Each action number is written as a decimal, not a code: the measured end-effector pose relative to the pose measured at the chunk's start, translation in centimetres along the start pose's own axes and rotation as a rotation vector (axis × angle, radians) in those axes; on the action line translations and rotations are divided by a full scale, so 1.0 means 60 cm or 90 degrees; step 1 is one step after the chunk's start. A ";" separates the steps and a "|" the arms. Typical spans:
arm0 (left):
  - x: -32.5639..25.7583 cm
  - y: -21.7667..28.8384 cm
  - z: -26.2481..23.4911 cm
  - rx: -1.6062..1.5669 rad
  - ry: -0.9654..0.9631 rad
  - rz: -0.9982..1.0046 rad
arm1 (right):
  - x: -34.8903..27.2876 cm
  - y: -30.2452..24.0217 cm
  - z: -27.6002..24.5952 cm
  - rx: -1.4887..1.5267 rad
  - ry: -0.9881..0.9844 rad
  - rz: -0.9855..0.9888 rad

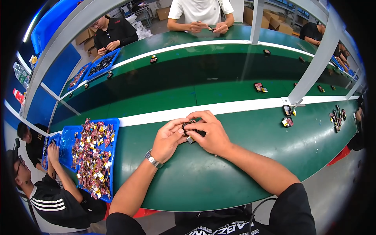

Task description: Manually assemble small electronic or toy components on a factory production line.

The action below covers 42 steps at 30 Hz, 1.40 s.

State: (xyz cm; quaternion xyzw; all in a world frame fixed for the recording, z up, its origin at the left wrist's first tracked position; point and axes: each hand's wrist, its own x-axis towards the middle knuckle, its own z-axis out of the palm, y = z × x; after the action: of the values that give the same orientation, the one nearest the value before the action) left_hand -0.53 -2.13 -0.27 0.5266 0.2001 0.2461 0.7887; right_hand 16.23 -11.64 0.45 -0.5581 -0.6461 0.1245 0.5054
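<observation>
My left hand [169,138] and my right hand [207,131] meet over the green bench top [203,176], both gripping one small black part [189,129] between the fingertips. A small pale piece shows just under it. A metal watch sits on my left wrist. Most of the part is hidden by my fingers.
A blue tray [113,156] full of several small colourful pieces lies to my left, with a second blue tray [67,141] beside it. A dark conveyor belt [188,72] runs beyond a white strip, carrying small parts [259,87]. More parts [337,116] lie at right. Other people work around the line.
</observation>
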 end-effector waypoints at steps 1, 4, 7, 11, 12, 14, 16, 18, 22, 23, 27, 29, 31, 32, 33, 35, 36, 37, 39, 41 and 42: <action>0.000 0.001 0.002 0.001 -0.004 -0.002 | 0.000 -0.003 -0.002 -0.004 0.000 0.012; -0.001 0.001 0.007 0.013 0.000 0.000 | 0.000 -0.004 0.001 0.008 0.003 0.022; -0.001 -0.002 0.006 0.013 0.004 0.021 | 0.000 -0.009 0.006 0.020 0.009 -0.003; -0.001 -0.005 -0.002 -0.037 -0.021 0.054 | 0.000 -0.016 0.003 -0.028 0.031 -0.081; -0.001 -0.005 -0.006 -0.045 -0.041 0.051 | -0.002 -0.015 0.005 -0.025 0.035 -0.055; 0.001 -0.001 -0.005 -0.051 -0.051 0.049 | -0.001 -0.013 0.000 -0.024 0.041 -0.060; 0.001 -0.003 -0.007 -0.057 -0.055 0.041 | -0.002 -0.010 0.001 -0.016 0.045 -0.060; 0.003 -0.005 -0.010 -0.078 -0.069 0.036 | -0.001 -0.014 0.002 -0.022 0.056 -0.093; 0.008 -0.012 -0.021 -0.116 -0.084 0.066 | 0.007 -0.026 -0.002 -0.010 0.057 -0.126; 0.004 -0.011 -0.019 -0.113 -0.085 0.063 | 0.004 -0.025 -0.001 -0.008 0.061 -0.124; -0.001 -0.010 -0.012 -0.109 -0.062 0.048 | -0.002 -0.011 0.002 -0.018 0.065 -0.110; 0.002 -0.016 -0.013 -0.111 -0.049 0.050 | -0.001 -0.007 0.007 -0.010 0.063 -0.111; 0.003 -0.011 -0.012 -0.103 -0.017 0.080 | 0.002 -0.015 0.015 0.067 0.031 -0.056; 0.000 -0.007 -0.004 -0.105 -0.013 0.077 | 0.000 -0.016 0.015 0.054 0.027 -0.054; 0.001 -0.006 -0.001 -0.106 -0.006 0.084 | 0.001 -0.013 0.013 0.057 0.019 -0.060; 0.002 -0.002 0.003 -0.082 0.019 0.037 | 0.002 -0.012 0.010 0.016 0.016 -0.026; 0.003 -0.002 0.006 -0.083 0.011 0.038 | 0.001 -0.010 0.010 0.019 0.046 -0.019; 0.004 -0.002 0.003 -0.086 0.014 0.044 | 0.004 -0.011 0.009 0.016 0.040 -0.024; 0.004 -0.004 -0.004 -0.096 -0.019 0.031 | 0.007 -0.012 0.008 0.014 0.079 -0.037; 0.003 -0.001 0.005 -0.099 -0.016 0.026 | 0.009 -0.011 0.008 -0.009 0.092 -0.053; 0.002 0.001 0.008 -0.098 -0.012 0.019 | 0.010 -0.010 0.010 -0.027 0.109 -0.068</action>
State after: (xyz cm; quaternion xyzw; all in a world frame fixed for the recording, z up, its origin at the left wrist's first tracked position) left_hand -0.20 -2.40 -0.05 0.4694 0.1653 0.2678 0.8250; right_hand 15.47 -11.08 0.94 -0.5420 -0.6321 0.0354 0.5527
